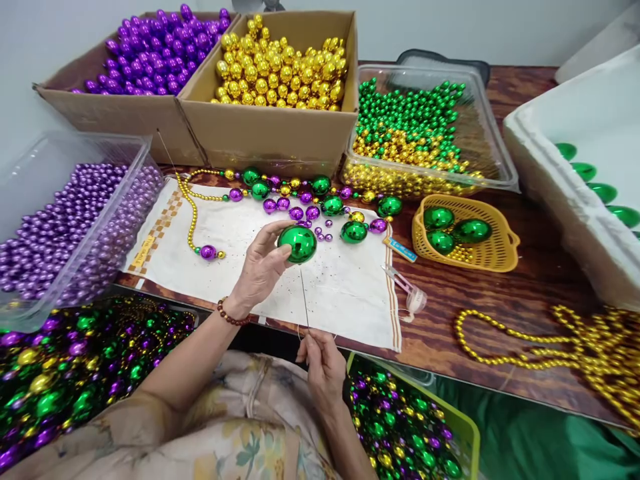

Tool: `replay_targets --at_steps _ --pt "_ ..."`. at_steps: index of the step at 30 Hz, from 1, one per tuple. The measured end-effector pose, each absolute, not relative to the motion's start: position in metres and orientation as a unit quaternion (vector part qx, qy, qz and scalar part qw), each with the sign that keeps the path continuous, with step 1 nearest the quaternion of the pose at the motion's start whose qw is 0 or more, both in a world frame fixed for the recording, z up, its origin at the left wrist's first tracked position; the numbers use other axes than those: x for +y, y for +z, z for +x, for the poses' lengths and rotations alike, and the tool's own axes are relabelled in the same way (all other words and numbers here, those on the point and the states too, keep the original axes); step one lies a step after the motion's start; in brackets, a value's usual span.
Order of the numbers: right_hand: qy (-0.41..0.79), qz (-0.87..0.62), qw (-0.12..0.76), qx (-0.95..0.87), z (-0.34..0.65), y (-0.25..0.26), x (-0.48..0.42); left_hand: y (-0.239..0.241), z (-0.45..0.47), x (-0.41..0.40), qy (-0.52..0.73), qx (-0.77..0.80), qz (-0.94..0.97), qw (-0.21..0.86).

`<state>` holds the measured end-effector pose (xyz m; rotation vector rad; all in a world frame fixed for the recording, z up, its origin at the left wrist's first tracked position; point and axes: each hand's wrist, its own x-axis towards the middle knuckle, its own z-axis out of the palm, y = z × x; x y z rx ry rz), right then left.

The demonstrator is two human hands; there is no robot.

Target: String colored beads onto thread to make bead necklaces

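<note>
My left hand point(265, 260) holds a large shiny green bead point(299, 244) between thumb and fingers above the white cloth point(345, 293). Below it, near the table's front edge, my right hand point(321, 363) pinches the lower end of a long thin needle point(305, 300), whose upper part rises toward the green bead. Whether the tip is inside the bead I cannot tell. A strand of beads point(193, 213) lies on the cloth, running from small gold ones to larger green, purple and gold ones. Loose purple beads point(296, 213) and a green bead point(353, 231) lie behind my left hand.
Cardboard boxes hold purple point(150, 53) and gold beads point(280, 67). Plastic tubs of small beads stand left point(135, 153) and back right point(500, 153). A yellow basket point(505, 250), thread snips point(407, 287) and gold bead strands point(585, 347) lie right. Finished-looking strands point(410, 427) fill a crate below.
</note>
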<state>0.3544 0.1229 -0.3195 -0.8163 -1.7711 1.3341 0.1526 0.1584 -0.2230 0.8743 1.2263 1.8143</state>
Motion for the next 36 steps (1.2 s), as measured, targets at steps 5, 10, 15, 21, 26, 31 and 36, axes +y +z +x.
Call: replay_targets --at_steps 5,10,15,21,26,31,36 --pt "0.534 -0.324 0.379 -0.683 0.352 -0.319 0.123 -0.221 0.153 0.157 0.718 0.464 0.324 0.404" --pt "0.533 -0.333 0.376 -0.681 0.351 -0.317 0.124 -0.22 0.154 0.156 0.706 0.471 0.334 0.41" --pt "0.529 -0.331 0.382 -0.681 0.351 -0.318 0.124 -0.22 0.154 0.157 0.692 0.474 0.342 0.424" --pt "0.53 -0.329 0.382 -0.682 0.352 -0.318 0.125 -0.218 0.155 0.159 0.706 0.447 0.323 0.445" --pt "0.536 -0.326 0.391 -0.673 0.348 -0.318 0.125 -0.218 0.16 0.158 0.693 0.448 0.327 0.46" --pt "0.525 -0.322 0.414 -0.671 0.34 -0.323 0.125 -0.219 0.166 0.153 0.686 0.449 0.353 0.45" --pt "0.526 -0.311 0.448 -0.652 0.33 -0.329 0.126 -0.222 0.175 0.149 0.71 0.415 0.352 0.447"
